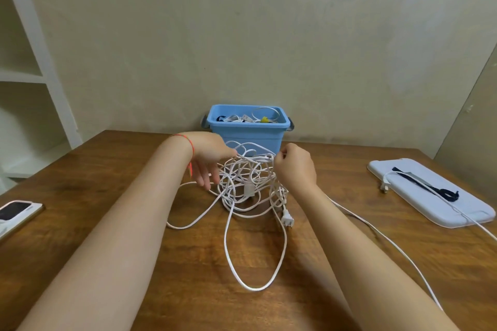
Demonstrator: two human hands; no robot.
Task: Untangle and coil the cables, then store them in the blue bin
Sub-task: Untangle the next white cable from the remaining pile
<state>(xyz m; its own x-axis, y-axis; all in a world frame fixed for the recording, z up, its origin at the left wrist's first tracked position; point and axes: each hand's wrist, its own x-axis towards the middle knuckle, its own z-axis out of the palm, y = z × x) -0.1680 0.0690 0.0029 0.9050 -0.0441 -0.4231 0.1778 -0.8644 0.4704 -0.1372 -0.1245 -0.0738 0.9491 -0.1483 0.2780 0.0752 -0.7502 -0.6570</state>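
Blue bin [246, 131] at the table's far edge, holding coiled white cords, one with a yellow tie. Your right hand [294, 166] is clenched around strands at the top of the tangled white cable [242, 183], lifting them; your left hand [208, 161] hangs released, fingers loose, touching the tangle's left side. Wooden table [134, 223]; lid [430, 193] right, phone [16, 209] left, pale wall behind.

Surface [134, 223]: dark brown wood, visible grain, low satin sheen. Tangled cable [242, 183]: white smooth plastic jacket; plug [287, 219] white plastic. Blue bin [247, 133]: smooth plastic, slightly glossy. Lid [430, 196]: pale plastic, matt. Wall [242, 35]: matt, faintly patterned.
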